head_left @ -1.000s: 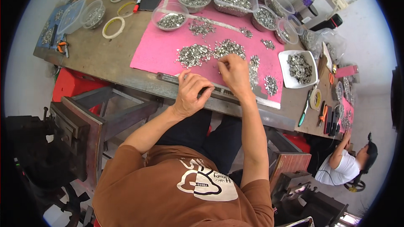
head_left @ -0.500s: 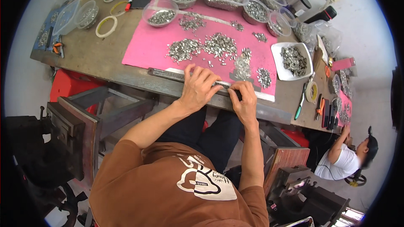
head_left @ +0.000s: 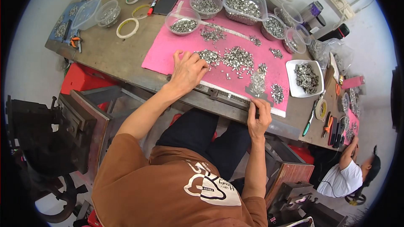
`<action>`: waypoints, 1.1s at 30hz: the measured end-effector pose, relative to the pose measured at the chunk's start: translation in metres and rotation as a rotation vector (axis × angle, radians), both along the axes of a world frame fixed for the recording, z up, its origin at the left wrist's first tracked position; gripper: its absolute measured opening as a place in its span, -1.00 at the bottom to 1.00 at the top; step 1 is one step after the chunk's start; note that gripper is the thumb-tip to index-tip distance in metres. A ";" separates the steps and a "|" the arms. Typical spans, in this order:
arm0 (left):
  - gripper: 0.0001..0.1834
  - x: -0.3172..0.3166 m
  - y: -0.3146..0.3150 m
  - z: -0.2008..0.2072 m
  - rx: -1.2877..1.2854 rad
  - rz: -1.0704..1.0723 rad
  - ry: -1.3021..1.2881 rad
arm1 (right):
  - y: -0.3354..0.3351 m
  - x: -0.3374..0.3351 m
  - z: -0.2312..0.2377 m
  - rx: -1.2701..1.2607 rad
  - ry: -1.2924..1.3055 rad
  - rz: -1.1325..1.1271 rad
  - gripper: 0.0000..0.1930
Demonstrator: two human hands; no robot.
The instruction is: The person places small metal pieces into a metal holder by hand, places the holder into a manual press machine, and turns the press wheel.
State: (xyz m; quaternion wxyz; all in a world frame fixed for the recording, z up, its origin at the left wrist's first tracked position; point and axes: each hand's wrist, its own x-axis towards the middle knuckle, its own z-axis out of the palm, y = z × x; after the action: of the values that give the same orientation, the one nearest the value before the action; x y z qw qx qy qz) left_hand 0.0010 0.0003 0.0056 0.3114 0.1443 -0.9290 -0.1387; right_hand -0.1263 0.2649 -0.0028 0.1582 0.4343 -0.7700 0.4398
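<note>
Small silvery metal pieces (head_left: 235,59) lie in heaps on the pink mat (head_left: 168,50), near the table's front edge. The left hand (head_left: 188,70) rests flat beside the nearest heap, fingers spread, touching the mat. The right hand (head_left: 259,119) pinches the end of a long metal bar (head_left: 223,96) along that edge; its fingertips are partly hidden. What the pieces are cannot be made out.

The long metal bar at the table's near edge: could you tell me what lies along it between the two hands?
In the head view, only the metal bar itself spans from left hand to right hand; small metal pieces lie beyond it.
</note>
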 end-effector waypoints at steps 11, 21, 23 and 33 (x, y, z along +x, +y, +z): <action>-0.92 -0.014 -0.006 -0.003 -0.140 -0.142 -0.122 | 0.000 0.001 -0.001 -0.046 0.000 -0.059 -0.84; -0.92 -0.021 0.046 0.016 0.169 -0.417 0.038 | -0.002 0.000 -0.005 -0.110 -0.043 -0.115 -0.84; -0.91 -0.033 0.070 0.010 0.209 -0.512 0.065 | 0.000 -0.001 -0.004 -0.113 -0.062 -0.131 -0.86; -0.88 -0.053 0.089 0.000 0.168 -0.571 0.047 | 0.001 0.000 -0.005 -0.109 -0.085 -0.128 -0.87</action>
State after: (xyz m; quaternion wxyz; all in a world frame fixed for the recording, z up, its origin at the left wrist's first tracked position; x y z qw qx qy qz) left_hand -0.0524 0.0891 0.0054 0.2680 -0.1005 -0.9098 -0.3004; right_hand -0.1265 0.2655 -0.0079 0.1768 0.3558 -0.7771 0.4881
